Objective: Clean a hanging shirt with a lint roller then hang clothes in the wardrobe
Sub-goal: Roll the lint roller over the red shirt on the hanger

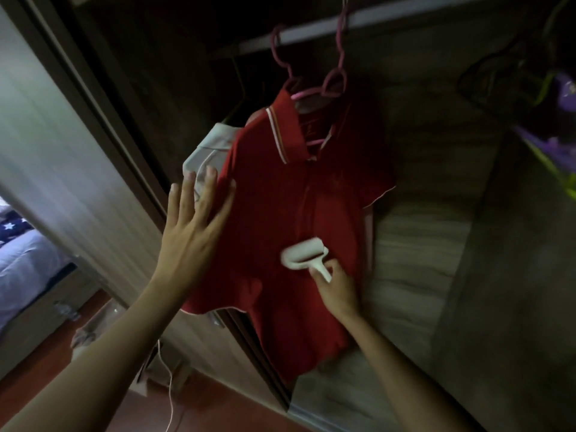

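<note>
A red polo shirt [280, 213] with a white-striped collar hangs on a pink hanger [330, 85] from the wardrobe rail [405, 21]. My right hand [338, 291] grips the handle of a white lint roller [304, 252], whose roll lies against the shirt's front at mid-chest. My left hand [196, 213] lies flat with fingers spread on the shirt's left sleeve and shoulder. Behind the red shirt a white garment [207, 148] hangs partly hidden.
The wardrobe's sliding door frame [103, 120] runs diagonally on the left. Dark and purple-green clothes [554, 98] hang at the right. A bed with blue bedding [18, 257] shows at far left. A white cable [170, 385] trails over the reddish floor.
</note>
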Demonstrator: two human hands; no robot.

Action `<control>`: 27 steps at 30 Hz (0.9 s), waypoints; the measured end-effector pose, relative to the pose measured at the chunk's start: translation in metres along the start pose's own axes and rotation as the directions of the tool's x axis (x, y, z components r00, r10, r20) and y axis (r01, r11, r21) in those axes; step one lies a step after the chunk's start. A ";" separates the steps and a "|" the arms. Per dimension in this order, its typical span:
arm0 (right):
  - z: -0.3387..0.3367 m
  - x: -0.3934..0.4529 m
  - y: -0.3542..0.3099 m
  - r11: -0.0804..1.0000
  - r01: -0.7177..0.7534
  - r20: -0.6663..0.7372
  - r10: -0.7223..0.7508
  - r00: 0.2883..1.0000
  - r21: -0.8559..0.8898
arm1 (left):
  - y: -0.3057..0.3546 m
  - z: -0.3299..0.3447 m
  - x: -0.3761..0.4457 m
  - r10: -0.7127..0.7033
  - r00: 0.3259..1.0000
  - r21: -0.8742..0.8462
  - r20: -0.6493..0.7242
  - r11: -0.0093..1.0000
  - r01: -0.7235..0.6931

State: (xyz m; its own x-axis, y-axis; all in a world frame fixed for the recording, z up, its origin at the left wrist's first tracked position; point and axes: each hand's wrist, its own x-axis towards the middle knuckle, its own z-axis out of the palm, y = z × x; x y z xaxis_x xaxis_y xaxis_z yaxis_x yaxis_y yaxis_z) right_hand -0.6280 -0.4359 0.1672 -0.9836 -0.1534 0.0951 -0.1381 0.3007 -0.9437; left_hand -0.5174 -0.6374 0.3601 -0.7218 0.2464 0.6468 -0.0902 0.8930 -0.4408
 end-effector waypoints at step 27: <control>-0.065 0.144 -0.065 0.888 0.106 -0.386 0.085 0.919 0.448 | 0.020 0.007 0.013 -0.262 0.954 -0.025 0.143 0.963 0.268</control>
State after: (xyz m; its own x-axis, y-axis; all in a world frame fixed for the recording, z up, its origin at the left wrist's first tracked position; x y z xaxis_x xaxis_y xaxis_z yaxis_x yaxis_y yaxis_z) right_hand -0.7682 -0.4160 0.2634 -0.9600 0.2481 0.1298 -0.1752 -0.1708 -0.9696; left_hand -0.5333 -0.6193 0.3552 -0.7633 -0.0527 0.6439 -0.2634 0.9354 -0.2357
